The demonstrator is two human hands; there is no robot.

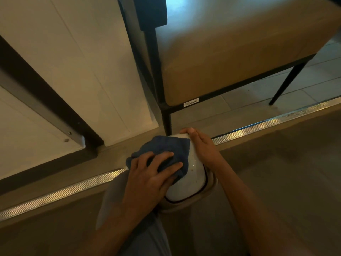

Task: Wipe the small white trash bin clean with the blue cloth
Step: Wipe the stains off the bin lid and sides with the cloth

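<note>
The small white trash bin (pixel 191 174) lies tipped on its side across my knee, its dark-edged rim toward me. A few brown specks show on its white wall. The blue cloth (pixel 168 146) is spread over the bin's upper left side. My left hand (pixel 153 172) presses the cloth against the bin with spread fingers, the fingertips bunching the fabric a little. My right hand (pixel 201 145) holds the bin's far right side, with the thumb over its far end.
A tan padded chair (pixel 230 58) on black legs stands just beyond the bin. A white panelled wall (pixel 83 71) with a dark frame (pixel 46 100) is at the left. A metal floor strip (pixel 267 124) runs across under my arms.
</note>
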